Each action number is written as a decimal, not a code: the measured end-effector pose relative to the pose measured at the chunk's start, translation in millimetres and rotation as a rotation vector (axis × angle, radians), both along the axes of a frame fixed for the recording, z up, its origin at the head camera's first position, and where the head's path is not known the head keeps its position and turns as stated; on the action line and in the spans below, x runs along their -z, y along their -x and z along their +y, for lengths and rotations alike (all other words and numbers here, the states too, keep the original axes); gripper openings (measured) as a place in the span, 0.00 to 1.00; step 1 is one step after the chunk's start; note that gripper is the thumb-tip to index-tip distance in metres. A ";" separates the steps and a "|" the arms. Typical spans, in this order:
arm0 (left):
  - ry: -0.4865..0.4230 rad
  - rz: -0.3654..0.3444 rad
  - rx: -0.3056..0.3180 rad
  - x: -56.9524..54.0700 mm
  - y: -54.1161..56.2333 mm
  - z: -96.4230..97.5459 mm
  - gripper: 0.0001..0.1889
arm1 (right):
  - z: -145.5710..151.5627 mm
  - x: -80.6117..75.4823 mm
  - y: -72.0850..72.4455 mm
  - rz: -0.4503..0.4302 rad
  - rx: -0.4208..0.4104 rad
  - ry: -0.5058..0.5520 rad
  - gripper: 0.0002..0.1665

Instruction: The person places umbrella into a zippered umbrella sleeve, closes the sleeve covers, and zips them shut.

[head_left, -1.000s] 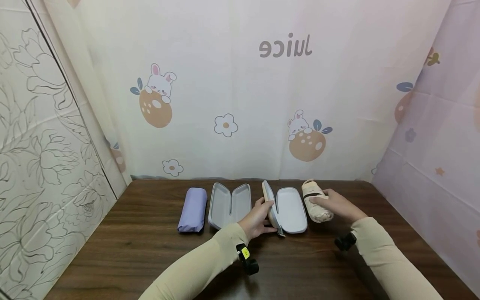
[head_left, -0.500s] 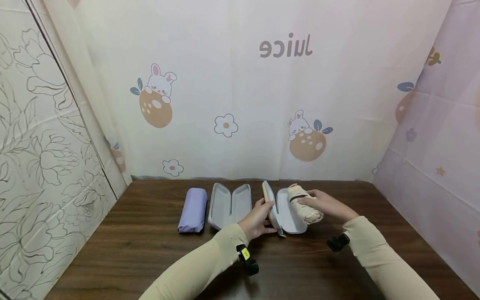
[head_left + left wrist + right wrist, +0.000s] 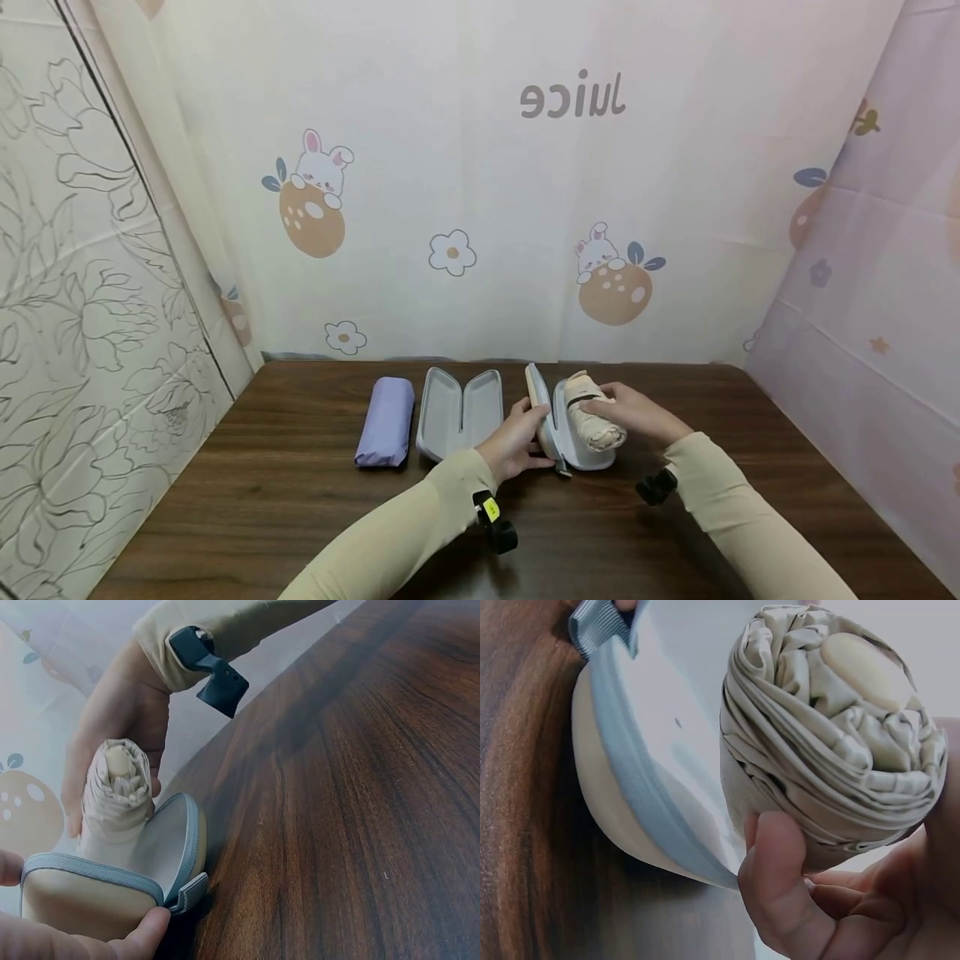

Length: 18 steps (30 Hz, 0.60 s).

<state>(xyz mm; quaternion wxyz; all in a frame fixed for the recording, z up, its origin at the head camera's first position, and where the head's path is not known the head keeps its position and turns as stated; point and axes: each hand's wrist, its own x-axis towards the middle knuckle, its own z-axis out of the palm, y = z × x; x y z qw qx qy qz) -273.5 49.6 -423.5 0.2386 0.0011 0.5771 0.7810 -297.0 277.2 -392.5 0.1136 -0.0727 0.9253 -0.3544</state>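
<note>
My right hand (image 3: 637, 412) grips a folded cream umbrella (image 3: 592, 417) with a dark band near its far end. It is over the right half of an open zip case (image 3: 553, 442), and its pleated end faces the right wrist camera. The case is cream outside and pale grey inside, with a blue-grey zip edge (image 3: 97, 871). My left hand (image 3: 516, 437) holds the case's left half tilted up, thumb and fingers on either side of it. In the left wrist view, the umbrella (image 3: 114, 795) stands between the two halves, right hand (image 3: 124, 712) around it.
Left of the cream case lies a second, grey case (image 3: 459, 408), opened flat. Further left is a folded purple umbrella (image 3: 386, 421). All are on a dark wooden table (image 3: 300, 517), with a patterned curtain (image 3: 450, 167) behind its far edge.
The right hand has carried the cream umbrella leftward from beside the case to over its right half. The left hand has kept its hold on the case.
</note>
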 end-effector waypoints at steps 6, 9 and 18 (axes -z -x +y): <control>-0.005 0.005 -0.003 0.6 1.8 0.0 0.39 | -6.5 6.6 3.6 -0.004 0.028 -0.002 0.54; -0.003 0.005 -0.003 0.6 2.3 -0.2 0.39 | -10.4 8.1 3.7 0.018 0.030 -0.034 0.54; -0.009 0.006 0.009 -0.7 1.6 -0.1 0.39 | -14.5 17.8 -1.5 0.075 0.017 -0.076 0.55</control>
